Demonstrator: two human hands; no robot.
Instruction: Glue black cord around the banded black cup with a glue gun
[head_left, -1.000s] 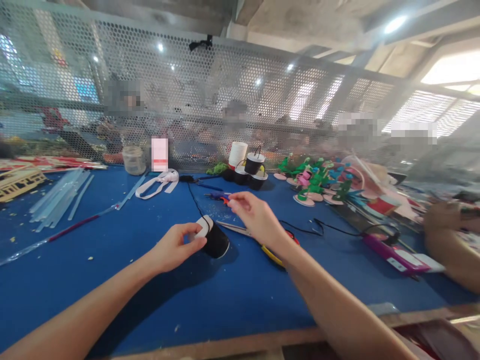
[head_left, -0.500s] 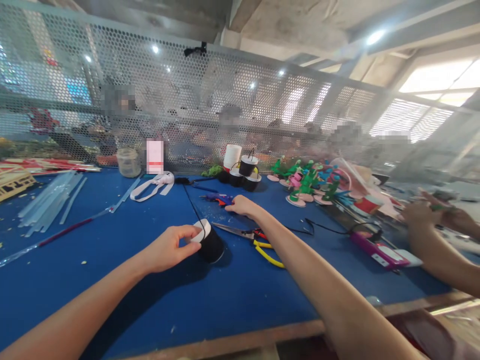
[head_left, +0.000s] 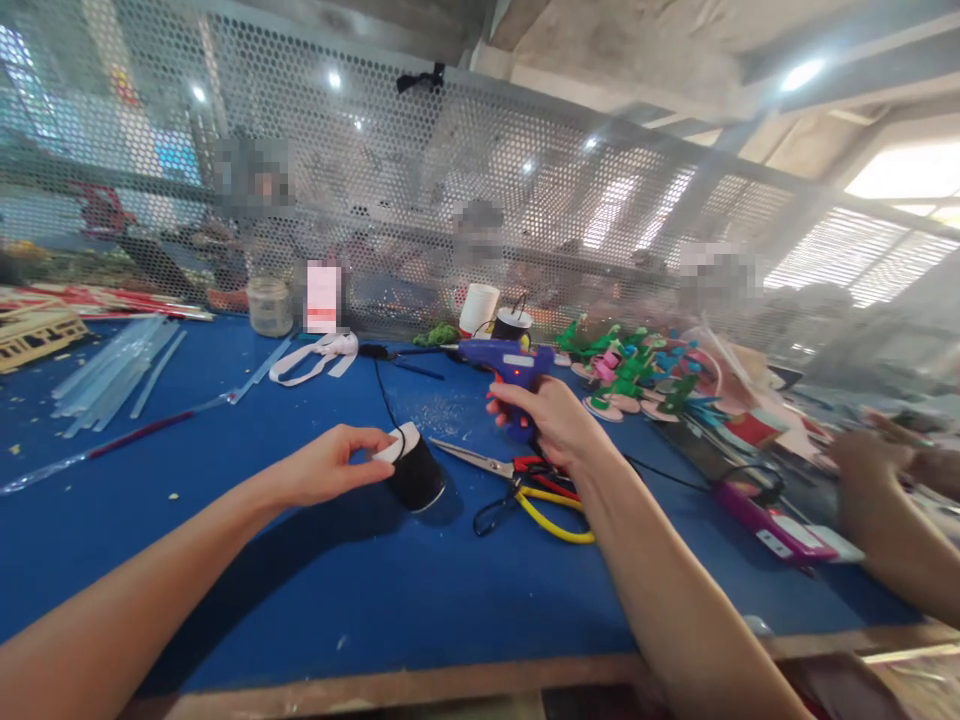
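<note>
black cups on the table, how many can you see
2. One black cup lies tilted under the left hand; another black cup stands by the mesh, behind the glue gun in the right hand. More may be hidden behind it.

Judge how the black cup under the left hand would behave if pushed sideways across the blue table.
The cup leans tilted, steadied by the left hand, so it would probably tip, then roll. It looks small and thin-walled, likely light. The table seems cloth-covered, so it may drag rather than slide.

A craft workshop: a blue worktable (head_left: 225,560) strewn with glue sticks (head_left: 112,375), foam flowers (head_left: 637,370), behind a perforated metal screen (head_left: 375,180).
</note>
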